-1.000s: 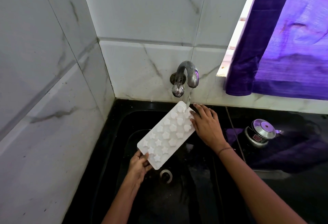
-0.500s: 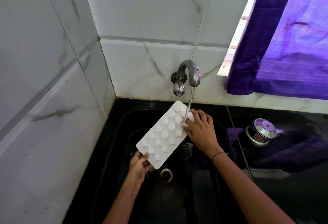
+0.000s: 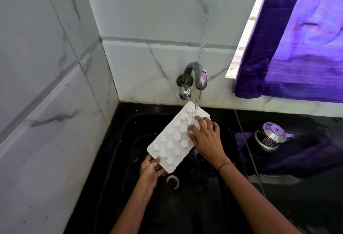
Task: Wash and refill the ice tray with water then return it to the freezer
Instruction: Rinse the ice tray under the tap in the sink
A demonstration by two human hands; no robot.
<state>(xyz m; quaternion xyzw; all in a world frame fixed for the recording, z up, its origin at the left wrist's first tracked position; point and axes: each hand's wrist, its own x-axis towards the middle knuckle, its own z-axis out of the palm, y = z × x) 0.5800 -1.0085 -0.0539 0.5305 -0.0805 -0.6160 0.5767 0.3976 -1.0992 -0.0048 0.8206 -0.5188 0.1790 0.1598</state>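
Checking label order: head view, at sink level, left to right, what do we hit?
Order: left hand gripping the tray's near corner → ice tray → right hand pressing on its far end → metal pot on the counter.

My left hand (image 3: 150, 169) pinches the ice tray (image 3: 172, 141) at its near corner, thumb on top, fingers curled beneath. My right hand (image 3: 207, 141) lies flat on its far end, fingers spread, both forearms reaching forward.
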